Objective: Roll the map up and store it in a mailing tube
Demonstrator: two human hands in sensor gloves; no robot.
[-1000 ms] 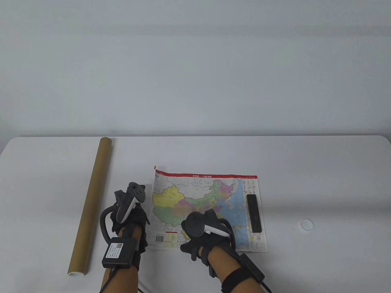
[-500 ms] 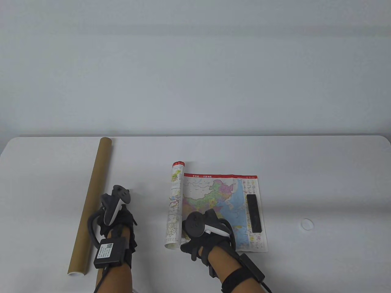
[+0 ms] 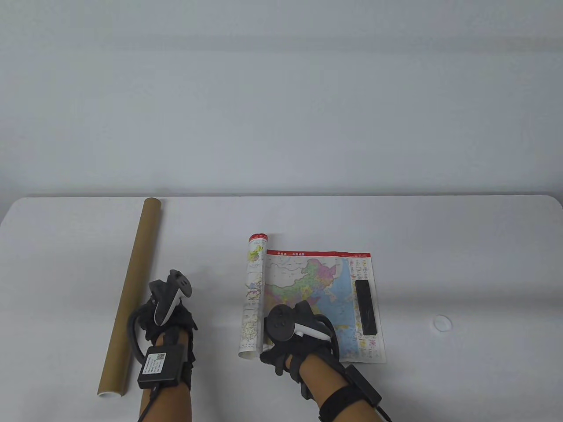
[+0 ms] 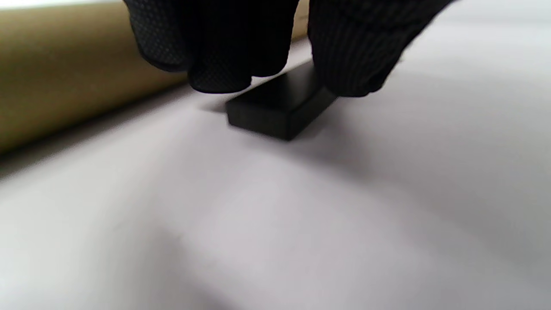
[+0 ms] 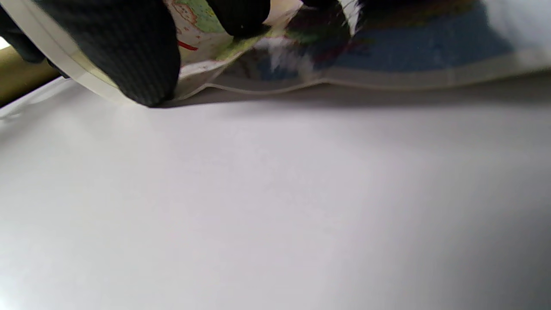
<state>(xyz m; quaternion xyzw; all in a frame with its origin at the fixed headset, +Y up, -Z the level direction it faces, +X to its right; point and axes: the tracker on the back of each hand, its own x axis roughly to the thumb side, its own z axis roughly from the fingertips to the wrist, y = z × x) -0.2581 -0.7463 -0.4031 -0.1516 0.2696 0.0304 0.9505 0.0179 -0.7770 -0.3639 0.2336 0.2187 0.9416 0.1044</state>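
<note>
The map's (image 3: 316, 299) left edge has sprung into a loose curl since a second ago, after the left hand (image 3: 169, 316) lifted a black weight (image 4: 280, 105) off it; fingertips now pinch that weight beside the tube (image 3: 129, 294) at nine o'clock. The right hand (image 3: 299, 338) grips the map's near edge, another weight (image 3: 366, 307) pinning its right side.

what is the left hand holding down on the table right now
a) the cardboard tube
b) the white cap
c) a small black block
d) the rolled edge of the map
c: in the left wrist view the left hand has its gloved fingers on a small black block lying on the table, beside the cardboard tube and not on it.
</note>
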